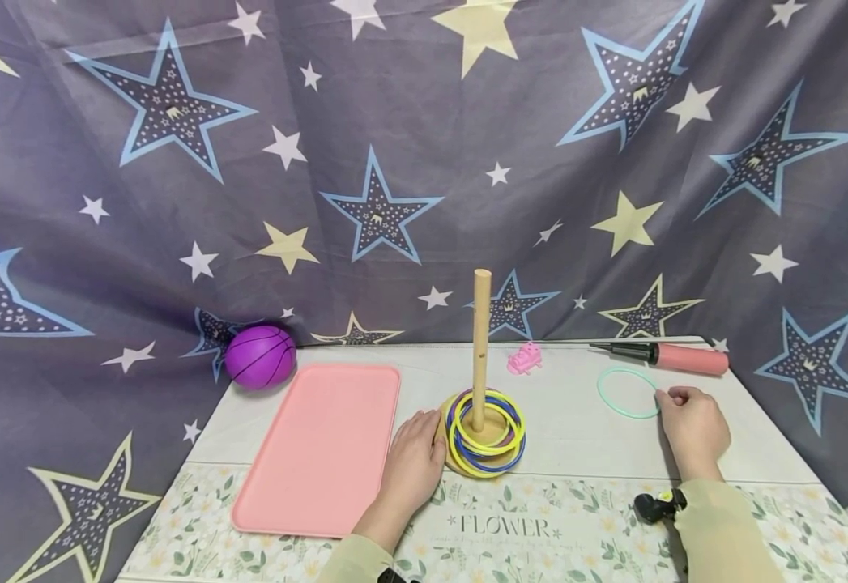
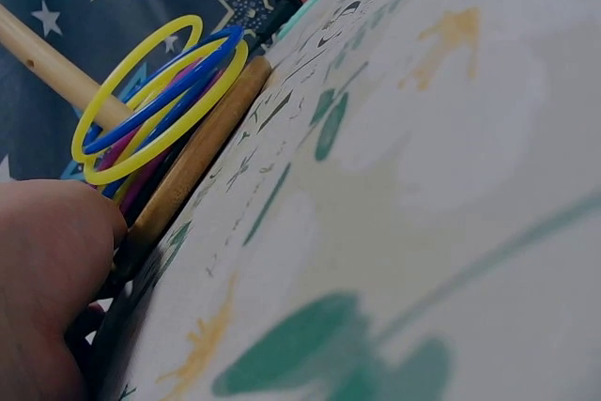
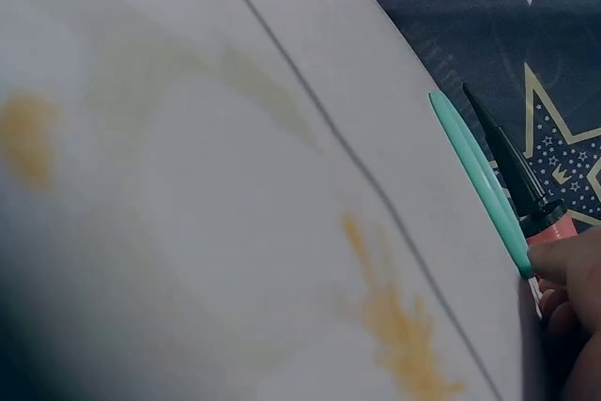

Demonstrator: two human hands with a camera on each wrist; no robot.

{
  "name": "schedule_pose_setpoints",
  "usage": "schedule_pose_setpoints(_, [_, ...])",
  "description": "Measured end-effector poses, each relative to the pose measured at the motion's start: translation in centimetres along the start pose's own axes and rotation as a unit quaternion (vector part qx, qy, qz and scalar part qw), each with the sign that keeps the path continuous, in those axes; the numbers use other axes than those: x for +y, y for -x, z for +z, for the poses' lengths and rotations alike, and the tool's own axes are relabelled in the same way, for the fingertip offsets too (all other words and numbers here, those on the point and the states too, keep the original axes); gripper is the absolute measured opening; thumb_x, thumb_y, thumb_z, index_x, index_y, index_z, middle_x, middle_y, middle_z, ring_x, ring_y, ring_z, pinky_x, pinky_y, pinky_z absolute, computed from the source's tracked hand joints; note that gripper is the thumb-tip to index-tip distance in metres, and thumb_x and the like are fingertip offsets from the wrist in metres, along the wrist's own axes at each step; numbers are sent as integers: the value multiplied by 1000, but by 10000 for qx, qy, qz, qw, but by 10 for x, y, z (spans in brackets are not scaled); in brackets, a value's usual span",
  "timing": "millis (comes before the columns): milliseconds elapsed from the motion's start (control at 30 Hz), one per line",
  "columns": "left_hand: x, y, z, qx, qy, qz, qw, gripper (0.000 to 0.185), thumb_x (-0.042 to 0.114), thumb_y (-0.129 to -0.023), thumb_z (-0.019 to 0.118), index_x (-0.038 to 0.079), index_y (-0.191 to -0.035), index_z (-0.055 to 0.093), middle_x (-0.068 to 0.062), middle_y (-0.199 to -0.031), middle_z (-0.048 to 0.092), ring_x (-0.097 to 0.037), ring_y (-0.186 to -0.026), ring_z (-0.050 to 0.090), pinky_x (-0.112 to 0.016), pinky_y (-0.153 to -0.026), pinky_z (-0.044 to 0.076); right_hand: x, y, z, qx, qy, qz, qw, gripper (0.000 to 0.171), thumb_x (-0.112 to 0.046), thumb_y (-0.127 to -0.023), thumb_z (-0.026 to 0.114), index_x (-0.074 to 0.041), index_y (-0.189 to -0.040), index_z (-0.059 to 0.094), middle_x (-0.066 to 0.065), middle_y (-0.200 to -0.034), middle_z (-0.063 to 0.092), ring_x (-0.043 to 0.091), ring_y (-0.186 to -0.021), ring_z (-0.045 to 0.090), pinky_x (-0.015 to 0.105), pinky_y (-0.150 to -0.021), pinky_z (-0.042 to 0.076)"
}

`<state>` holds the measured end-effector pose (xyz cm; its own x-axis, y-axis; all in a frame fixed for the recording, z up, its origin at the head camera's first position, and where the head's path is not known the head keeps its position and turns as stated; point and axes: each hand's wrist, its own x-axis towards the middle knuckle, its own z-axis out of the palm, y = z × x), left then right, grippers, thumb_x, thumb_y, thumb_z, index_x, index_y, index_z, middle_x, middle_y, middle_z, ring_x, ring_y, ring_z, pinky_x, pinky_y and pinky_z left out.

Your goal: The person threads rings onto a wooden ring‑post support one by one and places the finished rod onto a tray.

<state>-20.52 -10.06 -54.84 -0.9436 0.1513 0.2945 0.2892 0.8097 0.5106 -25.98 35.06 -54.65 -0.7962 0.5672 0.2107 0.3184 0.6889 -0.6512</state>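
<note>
My right hand (image 1: pixel 693 429) pinches a thin mint-green ring (image 1: pixel 619 414) by its right edge, between thumb and fingers, at the right of the table. Low over the tabletop, the ring shows nearly edge-on in the right wrist view. My left hand (image 1: pixel 415 457) rests against the left rim of a round wooden base, its fingers relaxed. From that base rises a wooden peg (image 1: pixel 480 348). Several rings lie stacked loosely around the peg: yellow rings (image 2: pixel 211 124), blue rings (image 2: pixel 160 100) and a purple one mostly covered by them.
Left of the peg lies a pink tray (image 1: pixel 321 445), with a purple ball (image 1: pixel 261 357) behind its far left corner. A small pink toy (image 1: pixel 524 358) sits at the back. Beyond the green ring lies a red-and-black hand pump (image 1: pixel 689 359). A star-patterned curtain (image 1: pixel 409 105) hangs behind the table.
</note>
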Motion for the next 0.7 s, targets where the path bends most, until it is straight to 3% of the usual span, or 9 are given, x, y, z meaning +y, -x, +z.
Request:
schedule_pose_setpoints(300, [-1,0,1,20,33,49,10000,49,16,-110,63,-4,-155,59,-22,-157,60,-43,-153,49,-59,-131,33,0,-2,-3,-190,103,7,9998,35,-24,-107,67,8,-119,74,25,-103,73,45,-93,66,57,-75,47])
schedule_pose_setpoints(700, [-1,0,1,13,38,9,10000,49,17,-111,62,-4,-156,58,-21,-158,60,-42,-154,48,-58,-131,32,2,-2,-4,-260,157,-62,9995,34,-22,-105,65,8,-116,75,27,-103,74,49,-95,67,60,-75,48])
